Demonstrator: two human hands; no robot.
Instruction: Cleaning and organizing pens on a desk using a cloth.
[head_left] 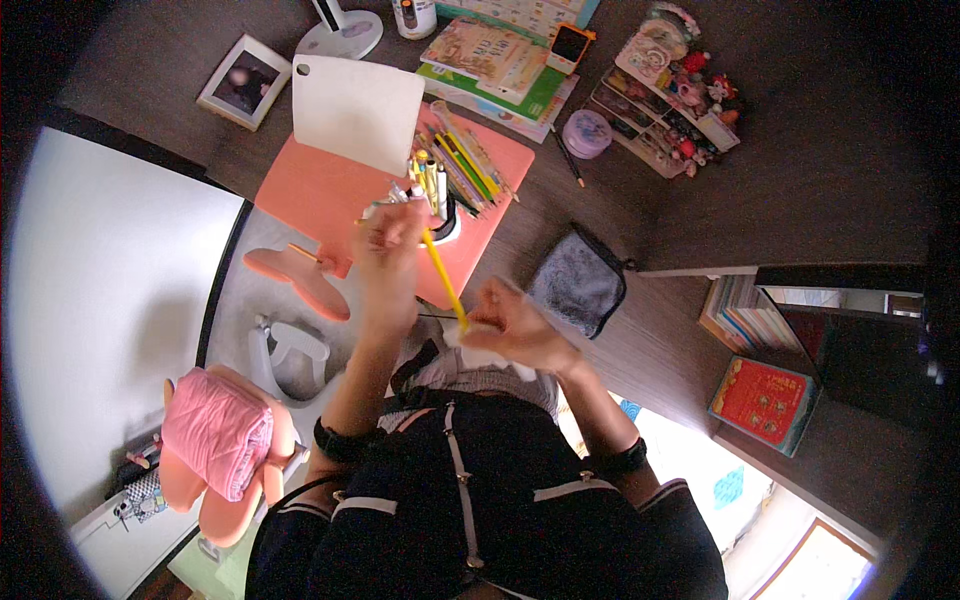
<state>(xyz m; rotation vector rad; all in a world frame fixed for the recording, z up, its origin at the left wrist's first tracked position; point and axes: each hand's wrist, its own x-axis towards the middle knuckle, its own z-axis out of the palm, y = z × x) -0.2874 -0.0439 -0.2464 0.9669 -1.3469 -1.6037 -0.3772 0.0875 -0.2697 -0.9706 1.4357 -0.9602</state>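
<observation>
A yellow pencil (443,275) slants between my two hands. My right hand (505,325) is closed round its lower end, with a crumpled white cloth or tissue (478,357) under the fingers. My left hand (390,240) is beside the pencil's upper end, above the pink board. Its fingers look curled but are smeared by motion, so its grip is unclear. Just beyond it several pens and markers (432,185) stand bunched together, partly hidden by that hand. Coloured pencils (470,165) lie in a pile to their right.
The pink board (315,195) carries a white panel (355,115). A grey fuzzy pouch (580,280) lies on the right of the desk. Behind are books (490,60), a framed photo (246,82), a round lilac container (587,134) and an organizer (660,125). A pink cushioned chair (220,430) stands lower left.
</observation>
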